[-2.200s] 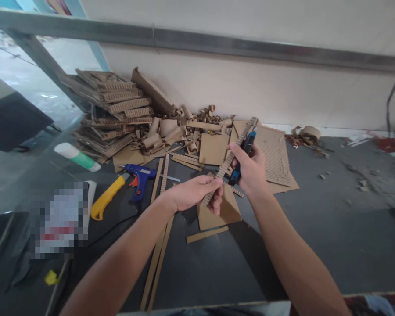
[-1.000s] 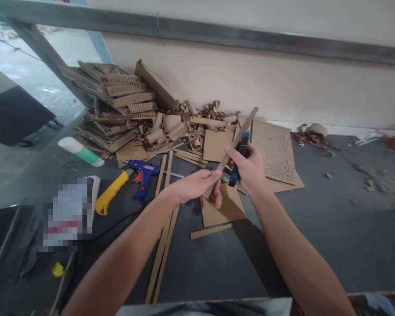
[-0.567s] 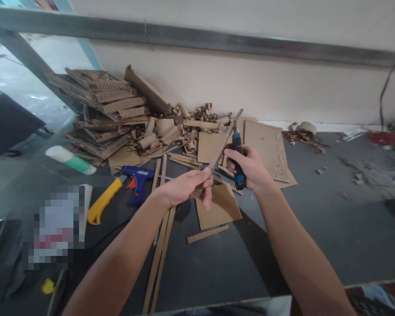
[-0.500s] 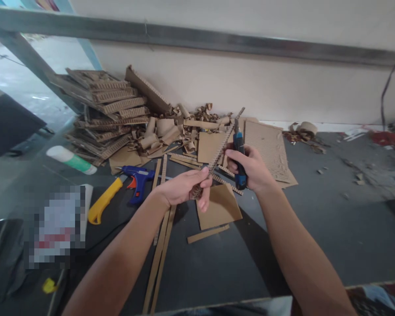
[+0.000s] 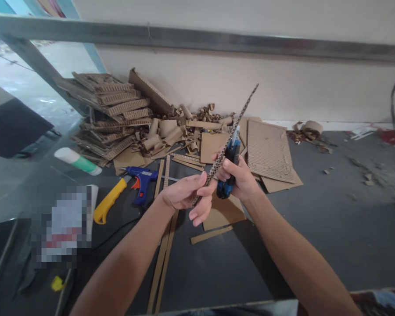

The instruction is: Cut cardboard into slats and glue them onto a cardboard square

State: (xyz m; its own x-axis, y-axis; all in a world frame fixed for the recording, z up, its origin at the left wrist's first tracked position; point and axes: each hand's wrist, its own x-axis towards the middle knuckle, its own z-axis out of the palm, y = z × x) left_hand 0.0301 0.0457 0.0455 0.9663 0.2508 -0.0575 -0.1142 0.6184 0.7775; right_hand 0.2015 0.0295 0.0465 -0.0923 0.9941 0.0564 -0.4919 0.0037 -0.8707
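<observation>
My left hand [image 5: 192,193] is closed on the lower end of a narrow corrugated cardboard strip [image 5: 238,119], which slants up and away to the right with its fluted edge showing. In my right hand [image 5: 238,175] is a blue and black utility knife [image 5: 231,164], held upright just behind the strip. Fingertips of the right hand also seem to touch the strip. Below the hands lie a flat cardboard piece [image 5: 225,215] and a short cardboard strip [image 5: 211,235]. Long cardboard strips [image 5: 163,263] run along the table under my left wrist.
To the left are a blue glue gun [image 5: 143,177], a yellow-handled cutter [image 5: 110,199] and a white-green tube [image 5: 79,161]. Stacked cardboard panels [image 5: 115,103] and scraps [image 5: 166,131] stand at the back, beside a ribbed cardboard sheet [image 5: 270,151]. A metal rail [image 5: 200,41] crosses the wall.
My right hand has moved left with the knife, up against the strip. The strip has turned so its fluted edge shows more and its far end stands higher.
</observation>
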